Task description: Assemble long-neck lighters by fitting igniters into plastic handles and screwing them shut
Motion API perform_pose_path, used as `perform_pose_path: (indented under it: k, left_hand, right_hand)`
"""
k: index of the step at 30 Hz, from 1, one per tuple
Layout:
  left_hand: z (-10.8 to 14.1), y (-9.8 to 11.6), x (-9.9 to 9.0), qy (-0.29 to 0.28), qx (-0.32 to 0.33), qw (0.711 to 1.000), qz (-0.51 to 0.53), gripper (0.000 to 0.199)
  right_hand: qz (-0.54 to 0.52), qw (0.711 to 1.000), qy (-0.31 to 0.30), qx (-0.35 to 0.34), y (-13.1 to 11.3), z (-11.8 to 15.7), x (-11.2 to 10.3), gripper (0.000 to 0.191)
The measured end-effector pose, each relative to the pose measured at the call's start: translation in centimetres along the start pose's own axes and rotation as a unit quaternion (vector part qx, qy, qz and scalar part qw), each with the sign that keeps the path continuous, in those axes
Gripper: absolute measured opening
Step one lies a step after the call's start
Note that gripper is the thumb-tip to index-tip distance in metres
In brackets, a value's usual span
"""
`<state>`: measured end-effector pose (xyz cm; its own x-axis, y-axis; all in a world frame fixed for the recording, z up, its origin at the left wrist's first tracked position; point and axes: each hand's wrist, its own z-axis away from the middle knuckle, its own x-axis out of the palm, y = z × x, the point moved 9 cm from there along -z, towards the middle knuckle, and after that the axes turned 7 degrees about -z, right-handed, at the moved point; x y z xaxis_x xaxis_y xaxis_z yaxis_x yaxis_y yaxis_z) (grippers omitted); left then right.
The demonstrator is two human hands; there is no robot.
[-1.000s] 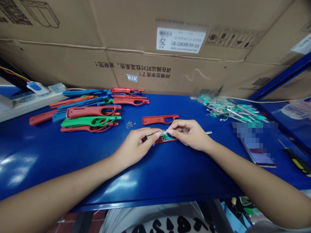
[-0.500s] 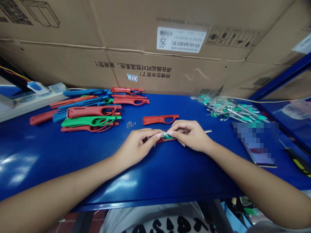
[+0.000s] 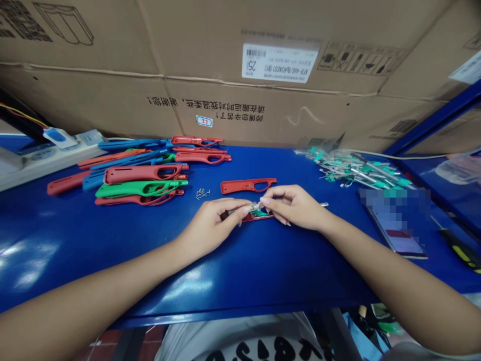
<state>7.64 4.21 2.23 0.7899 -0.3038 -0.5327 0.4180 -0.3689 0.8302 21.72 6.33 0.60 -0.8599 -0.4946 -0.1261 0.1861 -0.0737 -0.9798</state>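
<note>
My left hand (image 3: 212, 224) is closed, thumb and fingers pinching a small clear and metallic part (image 3: 254, 206) above a red casing half (image 3: 248, 217). Against the other end of that small part, the thumb and index finger of my right hand (image 3: 295, 206) are pinched together. Between the hands, a green piece (image 3: 260, 213) with thin wires lies in the casing. A metal tube end (image 3: 324, 204) sticks out to the right of my right hand. Just behind my hands a second red casing half (image 3: 246, 186) lies with its inner side up.
Small screws (image 3: 203, 192) lie left of the red half. Red, green and blue casings (image 3: 141, 188) are piled at the left, by a white power strip (image 3: 48, 153). At the right are metal tubes with green parts (image 3: 356, 170), a phone (image 3: 398, 228) and a screwdriver (image 3: 460, 250). Cardboard (image 3: 210, 65) stands behind.
The fingers of my right hand have shifted slightly up, showing more of the green piece and wires. My left hand has barely moved.
</note>
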Motion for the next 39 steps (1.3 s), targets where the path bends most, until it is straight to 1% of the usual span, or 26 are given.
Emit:
perform_pose_path:
  k: [4, 9, 13, 17, 22, 27, 30, 32, 34, 36, 39]
  left_hand:
    - [0.0, 0.1, 0.0, 0.002, 0.007, 1.0, -0.011, 0.023]
    - [-0.1, 0.1, -0.1, 0.003, 0.004, 1.0, -0.016, 0.024]
    - [-0.1, -0.1, -0.1, 0.005, -0.009, 1.0, -0.009, 0.025]
    - [-0.1, -0.1, -0.1, 0.007, -0.008, 1.0, 0.001, 0.027]
    - [-0.1, 0.1, 0.1, 0.003, -0.018, 1.0, 0.022, 0.025]
    - [-0.2, 0.3, 0.2, -0.003, -0.009, 1.0, 0.017, 0.032]
    - [-0.2, -0.2, 0.2, -0.013, -0.017, 1.0, 0.01, 0.03]
    - [-0.1, -0.6, 0.0, -0.014, -0.024, 1.0, 0.009, 0.027]
    - [0.0, -0.7, -0.4, -0.005, -0.023, 1.0, 0.002, 0.028]
    - [0.1, -0.6, -1.0, 0.005, -0.017, 1.0, -0.014, 0.029]
    - [0.1, 0.0, -1.5, -0.006, -0.008, 0.998, -0.058, 0.02]
  right_hand:
    - [-0.005, 1.0, 0.011, -0.002, 0.2, -0.2, 0.2, 0.04]
    - [-0.009, 1.0, 0.015, 0.003, 0.1, -0.2, 0.2, 0.036]
    - [-0.025, 0.999, 0.017, -0.01, 0.1, -0.1, 0.0, 0.038]
    - [-0.022, 0.998, 0.04, -0.033, 0.0, 0.1, -0.1, 0.042]
    - [-0.011, 0.996, 0.063, -0.055, -0.2, 0.3, 0.0, 0.04]
    - [0.005, 0.997, 0.066, -0.042, 0.2, 0.3, 0.1, 0.037]
    - [0.001, 0.998, 0.052, -0.038, 0.1, 0.2, 0.1, 0.036]
    - [0.0, 0.999, 0.038, -0.03, 0.1, 0.1, 0.2, 0.035]
    - [0.004, 0.999, 0.031, -0.019, 0.3, 0.0, 0.2, 0.034]
    - [-0.003, 0.999, 0.038, -0.013, 0.4, -0.1, -0.1, 0.033]
    - [-0.021, 0.998, 0.061, -0.015, 0.4, -0.2, -0.8, 0.034]
